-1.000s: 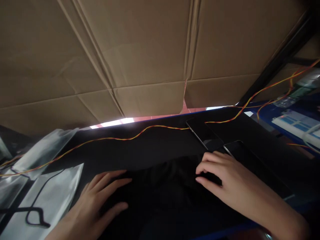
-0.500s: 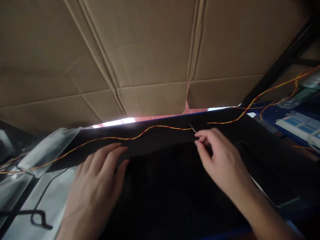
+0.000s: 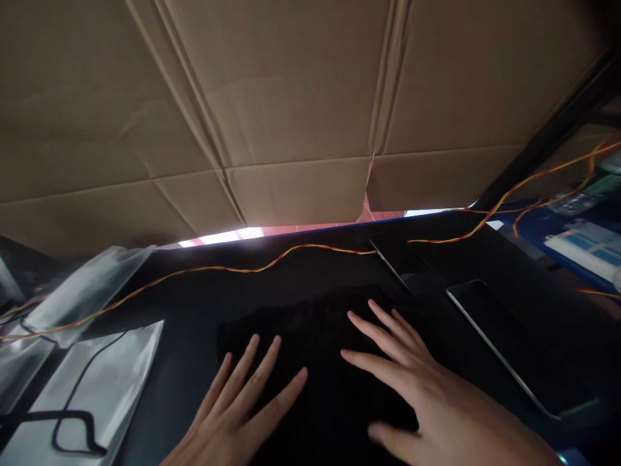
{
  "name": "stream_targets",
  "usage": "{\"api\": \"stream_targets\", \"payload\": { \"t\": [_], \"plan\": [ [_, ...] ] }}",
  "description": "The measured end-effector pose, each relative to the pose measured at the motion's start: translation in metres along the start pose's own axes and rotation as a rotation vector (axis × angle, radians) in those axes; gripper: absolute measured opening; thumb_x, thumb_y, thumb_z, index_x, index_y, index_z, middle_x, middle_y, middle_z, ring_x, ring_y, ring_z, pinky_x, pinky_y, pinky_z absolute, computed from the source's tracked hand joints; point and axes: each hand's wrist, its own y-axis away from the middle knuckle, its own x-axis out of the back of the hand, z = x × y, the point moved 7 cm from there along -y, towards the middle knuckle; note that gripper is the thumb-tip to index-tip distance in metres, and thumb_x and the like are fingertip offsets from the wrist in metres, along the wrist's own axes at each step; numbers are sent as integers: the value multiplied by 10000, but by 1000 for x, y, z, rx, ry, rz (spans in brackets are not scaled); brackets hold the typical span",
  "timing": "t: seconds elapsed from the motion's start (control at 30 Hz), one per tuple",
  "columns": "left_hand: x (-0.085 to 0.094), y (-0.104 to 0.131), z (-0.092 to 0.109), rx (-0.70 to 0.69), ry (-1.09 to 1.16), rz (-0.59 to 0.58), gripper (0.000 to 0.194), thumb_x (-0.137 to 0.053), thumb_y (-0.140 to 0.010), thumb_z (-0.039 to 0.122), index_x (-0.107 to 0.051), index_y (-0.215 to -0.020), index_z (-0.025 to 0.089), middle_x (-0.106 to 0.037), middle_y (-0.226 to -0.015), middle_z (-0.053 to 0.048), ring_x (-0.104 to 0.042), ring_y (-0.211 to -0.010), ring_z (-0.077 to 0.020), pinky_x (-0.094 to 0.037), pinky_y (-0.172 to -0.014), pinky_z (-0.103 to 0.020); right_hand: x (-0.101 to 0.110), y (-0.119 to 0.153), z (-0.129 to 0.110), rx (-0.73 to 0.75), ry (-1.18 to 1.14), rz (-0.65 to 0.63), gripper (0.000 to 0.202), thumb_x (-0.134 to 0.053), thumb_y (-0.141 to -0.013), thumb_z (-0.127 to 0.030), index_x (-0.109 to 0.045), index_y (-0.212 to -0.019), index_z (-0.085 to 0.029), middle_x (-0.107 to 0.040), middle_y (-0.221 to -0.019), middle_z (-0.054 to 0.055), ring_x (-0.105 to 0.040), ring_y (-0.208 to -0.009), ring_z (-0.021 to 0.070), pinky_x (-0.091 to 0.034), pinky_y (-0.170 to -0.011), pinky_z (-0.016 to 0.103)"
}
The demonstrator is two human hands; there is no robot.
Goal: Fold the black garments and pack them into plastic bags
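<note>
Bags [image 3: 109, 372], contents unclear, lie near left fingers [image 3: 264, 367].

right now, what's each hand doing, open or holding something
Left hand: open, spread over the black cloth, holding nothing.
Right hand: open, spread over the black cloth, holding nothing.

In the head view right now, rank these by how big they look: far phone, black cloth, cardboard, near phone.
Largest to smallest:
1. Cardboard
2. Black cloth, partly hidden by the hands
3. Near phone
4. Far phone

Nearness may explain the phones' difference; their true sizes are unsure.
</note>
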Motion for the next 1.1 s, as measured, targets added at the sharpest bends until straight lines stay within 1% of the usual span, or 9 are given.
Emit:
{"api": "stream_targets", "payload": {
  "t": [0.1, 0.17, 0.3, 0.43, 0.53, 0.73, 0.87, 0.97, 1.1],
  "plan": [
    [5, -9, 2, 52, 7, 66, 1013, -595, -967, 839, -241, -1774, 339, -400, -1782, -114, -442, -1620, -439, -623, -1094, -608, 15, -3, -21, 34, 64, 253, 502, -532, -1051, -123, -690, -1487, -317, -497, -1746, -33, -378, -1671, 271, -522, -1262, 527],
    [7, -12, 0, 119, -53, 138, 945, -555, -1030, 772, -255, -1777, 278, -423, -1769, -133, -488, -1596, -397, -639, -1086, -550, 11, -6, -33, 72, 105, 321, 486, -533, -1072, -165, -650, -1537, -246, -505, -1742, 14, -415, -1652, 285, -521, -1261, 536],
    [4, -15, -1, 127, -208, 201, 846, -507, -1085, 671, -312, -1758, 197, -467, -1736, -170, -566, -1532, -382, -647, -1063, -527, -15, -8, -27, 32, 199, 222, 715, -634, -1080, -390, -408, -1725, -179, -370, -1801, 99, -361, -1653, 454, -532, -1171, 747],
    [13, -20, -3, 39, -254, 191, 938, -503, -1043, 767, -368, -1732, 144, -530, -1678, -207, -634, -1461, -392, -694, -957, -487, -19, 1, 1, -14, 179, 114, 685, -592, -1127, -440, -359, -1752, -286, -363, -1808, 29, -361, -1665, 372, -523, -1223, 671],
    [20, -26, -11, 79, -229, 206, 800, -482, -1095, 656, -363, -1739, 198, -521, -1695, -175, -619, -1481, -367, -698, -957, -482, -7, 5, 14, -49, 164, 174, 635, -558, -1147, -386, -359, -1749, -355, -292, -1840, -3, -263, -1703, 344, -472, -1270, 653],
    [-9, -22, -17, 188, -218, 196, 772, -416, -1126, 636, -272, -1771, 238, -435, -1760, -156, -481, -1589, -401, -620, -1087, -633, -20, -1, 26, -102, 160, 131, 760, -537, -1151, -435, -168, -1802, -305, -271, -1839, 73, -219, -1704, 370, -428, -1271, 718],
    [-18, -15, -17, 200, -175, 173, 771, -432, -1131, 605, -247, -1776, 227, -393, -1786, -144, -441, -1621, -395, -584, -1136, -655, -22, 2, 30, -89, 164, 104, 697, -515, -1162, -449, -237, -1788, -316, -308, -1829, 48, -265, -1697, 353, -453, -1263, 705],
    [-6, -16, -20, 192, -158, 189, 781, -452, -1124, 619, -239, -1779, 250, -470, -1744, -131, -522, -1573, -368, -637, -1094, -585, -8, 1, 31, -96, 142, 151, 580, -527, -1159, -423, -424, -1721, -326, -411, -1792, 24, -378, -1664, 331, -542, -1221, 626],
    [12, -18, -45, 257, -116, 173, 629, -411, -1151, 459, -318, -1752, 296, -529, -1719, -68, -605, -1519, -278, -651, -1095, -464, 25, -11, 36, -137, 182, 328, 398, -486, -1161, -297, -680, -1509, -287, -608, -1665, 24, -593, -1497, 299, -570, -1179, 567]
  ]
}}
